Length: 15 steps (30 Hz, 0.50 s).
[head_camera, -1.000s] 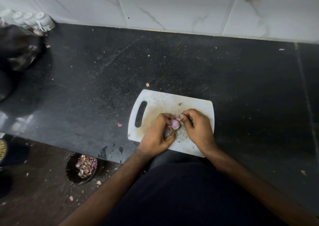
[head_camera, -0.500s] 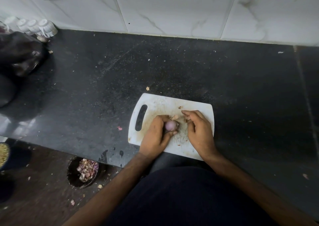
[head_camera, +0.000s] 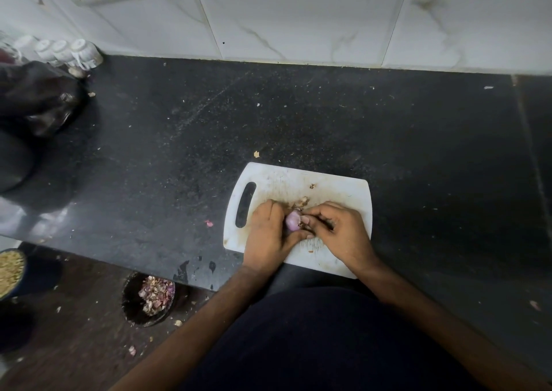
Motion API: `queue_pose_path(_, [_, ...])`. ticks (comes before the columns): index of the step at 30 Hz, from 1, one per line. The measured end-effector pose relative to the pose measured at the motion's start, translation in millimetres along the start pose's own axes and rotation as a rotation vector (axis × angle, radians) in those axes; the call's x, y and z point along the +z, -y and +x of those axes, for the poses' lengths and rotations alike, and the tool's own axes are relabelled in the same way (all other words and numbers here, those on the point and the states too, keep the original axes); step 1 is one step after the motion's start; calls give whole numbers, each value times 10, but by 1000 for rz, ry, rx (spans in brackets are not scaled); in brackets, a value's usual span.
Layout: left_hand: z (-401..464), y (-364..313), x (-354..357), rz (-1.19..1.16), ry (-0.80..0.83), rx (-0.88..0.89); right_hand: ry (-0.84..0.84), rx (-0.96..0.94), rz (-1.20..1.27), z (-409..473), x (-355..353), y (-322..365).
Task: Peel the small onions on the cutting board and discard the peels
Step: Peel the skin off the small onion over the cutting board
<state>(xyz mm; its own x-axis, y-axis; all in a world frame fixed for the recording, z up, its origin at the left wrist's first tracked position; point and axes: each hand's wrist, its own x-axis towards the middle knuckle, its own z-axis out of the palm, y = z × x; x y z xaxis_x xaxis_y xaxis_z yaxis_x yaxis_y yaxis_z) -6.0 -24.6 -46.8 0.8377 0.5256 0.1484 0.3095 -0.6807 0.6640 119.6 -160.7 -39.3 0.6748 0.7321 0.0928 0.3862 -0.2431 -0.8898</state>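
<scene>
A white cutting board (head_camera: 334, 187) with a handle slot lies on the black counter near its front edge. Over the board, my left hand (head_camera: 268, 232) grips a small pink-purple onion (head_camera: 292, 220). My right hand (head_camera: 340, 229) meets it from the right, its fingertips pinched on the onion's skin. A small heap of dry peel (head_camera: 301, 201) lies on the board just behind the onion. On the floor below the counter, a dark bowl (head_camera: 131, 304) holds a pile of purple peels (head_camera: 155, 295).
The black counter (head_camera: 298, 115) is speckled with crumbs and peel bits (head_camera: 209, 223). A black bag (head_camera: 35, 97) and several white cups (head_camera: 68, 51) sit at the far left against the tiled wall. A container of yellowish grains (head_camera: 10, 271) stands at the left edge.
My right hand had drawn slightly away from the onion and has now closed back in on it. The view has tilted up a little, showing the wall socket.
</scene>
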Motion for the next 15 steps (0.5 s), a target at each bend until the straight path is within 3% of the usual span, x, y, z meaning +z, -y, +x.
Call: queue_pose_path(15, [-51, 0, 15, 1, 102, 1, 74, 128, 36, -30, -21, 5])
